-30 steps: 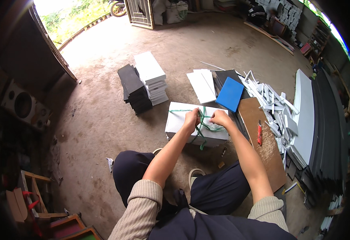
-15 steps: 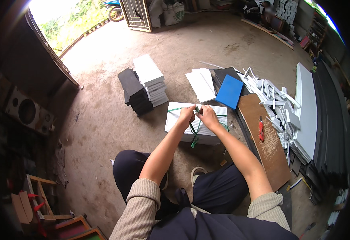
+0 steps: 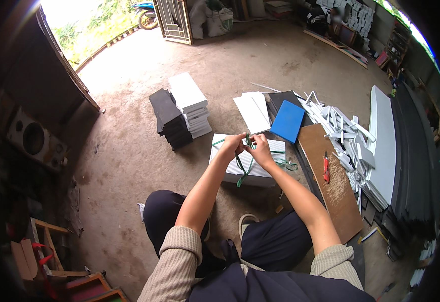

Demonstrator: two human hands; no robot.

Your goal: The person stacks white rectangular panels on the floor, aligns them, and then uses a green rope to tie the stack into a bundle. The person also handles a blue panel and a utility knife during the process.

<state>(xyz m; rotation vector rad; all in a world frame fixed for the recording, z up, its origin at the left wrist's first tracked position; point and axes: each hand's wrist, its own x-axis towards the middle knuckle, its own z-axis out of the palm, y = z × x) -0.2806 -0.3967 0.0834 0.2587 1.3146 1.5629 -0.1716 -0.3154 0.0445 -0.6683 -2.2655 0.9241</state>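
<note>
Green strap (image 3: pixel 244 162) crossing a flat white bundle of sheets (image 3: pixel 230 168) that lies on the concrete floor (image 3: pixel 129 151) just in front of the seated person's knees. Over the last second the two hands have drawn together above the bundle's far edge: a second ago they sat slightly apart with the strap stretched between them, and now the left hand (image 3: pixel 231 146) and the right hand (image 3: pixel 258 149) touch at the knuckles, both sets of fingers pinched shut on the strap. The work in hand appears to be at the knotting stage, the strap taken up short. A loose tail of strap trails over the bundle's near side; another curls off to the right.

Around the bundle: a stack of dark and white panels (image 3: pixel 179 113) to the far left, white sheets (image 3: pixel 252 110) and a blue sheet (image 3: pixel 287 121) beyond, a brown board (image 3: pixel 333 191) carrying a red cutter (image 3: pixel 326 167) to the right, and white offcuts (image 3: pixel 341 131).

The knot itself is hidden behind the fingers; the strap's run beneath the bundle cannot be seen.
</note>
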